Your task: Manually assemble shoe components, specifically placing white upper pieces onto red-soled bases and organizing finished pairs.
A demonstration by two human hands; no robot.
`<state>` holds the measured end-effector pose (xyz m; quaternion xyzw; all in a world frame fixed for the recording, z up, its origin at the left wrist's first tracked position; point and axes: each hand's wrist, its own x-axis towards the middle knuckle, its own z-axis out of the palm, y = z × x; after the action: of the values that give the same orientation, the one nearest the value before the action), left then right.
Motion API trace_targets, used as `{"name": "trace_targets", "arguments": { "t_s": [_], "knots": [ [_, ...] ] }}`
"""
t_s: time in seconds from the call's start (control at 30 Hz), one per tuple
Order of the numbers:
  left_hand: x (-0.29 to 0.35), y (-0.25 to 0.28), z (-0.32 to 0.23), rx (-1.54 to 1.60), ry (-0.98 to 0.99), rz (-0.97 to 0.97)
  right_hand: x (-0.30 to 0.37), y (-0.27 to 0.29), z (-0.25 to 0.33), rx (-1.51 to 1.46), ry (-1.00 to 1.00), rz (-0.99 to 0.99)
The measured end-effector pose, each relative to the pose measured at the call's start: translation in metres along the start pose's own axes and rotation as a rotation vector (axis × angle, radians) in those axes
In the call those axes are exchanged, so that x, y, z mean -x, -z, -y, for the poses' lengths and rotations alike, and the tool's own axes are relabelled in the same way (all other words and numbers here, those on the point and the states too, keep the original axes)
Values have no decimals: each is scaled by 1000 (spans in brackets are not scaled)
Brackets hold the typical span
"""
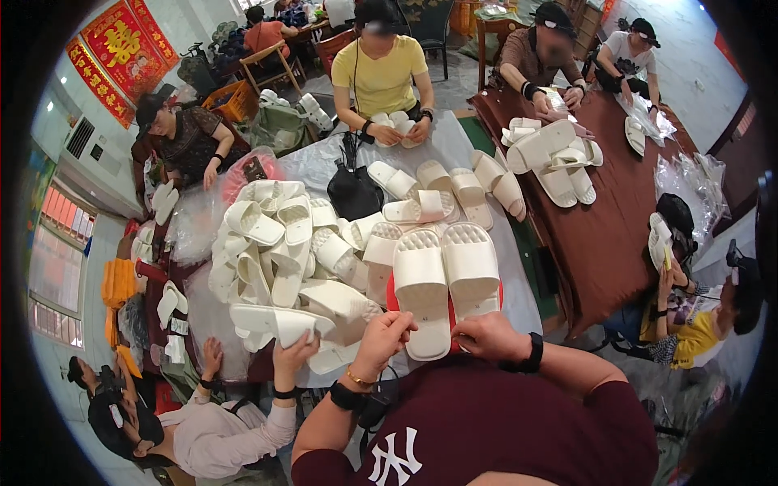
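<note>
Two white slide sandals lie side by side, toes away from me, over something round and red. The left slide sandal reaches nearer to me than the right slide sandal. My left hand is closed in a pinch against the left sandal's outer edge; whatever its fingertips hold is hidden. Curled around the heel end of the right sandal, my right hand covers that end. A large heap of white slides rises to the left, and several more lie beyond.
A black bag stands among the slides on the grey-covered table. Close on my left, a co-worker's hand touches a slide. A person in yellow works opposite. A brown-covered table with slides stands to the right.
</note>
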<state>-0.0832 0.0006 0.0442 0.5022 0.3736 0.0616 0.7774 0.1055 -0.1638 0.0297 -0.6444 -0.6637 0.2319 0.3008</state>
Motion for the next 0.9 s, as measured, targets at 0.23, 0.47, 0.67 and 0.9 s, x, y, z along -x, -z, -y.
{"name": "trace_targets", "arguments": {
  "t_s": [0.23,0.47,0.67,0.9],
  "knots": [
    [6,-3,-2,24,-15,-8,-5,15,26,-103,-163,-57],
    [4,-5,-5,12,-7,1,-3,7,14,-235,-156,32],
    [6,-3,-8,18,-47,-16,-10,27,30,-391,-215,158],
    [7,0,-17,95,-144,-145,-12,37,32,-141,65,-165]
  ]
}}
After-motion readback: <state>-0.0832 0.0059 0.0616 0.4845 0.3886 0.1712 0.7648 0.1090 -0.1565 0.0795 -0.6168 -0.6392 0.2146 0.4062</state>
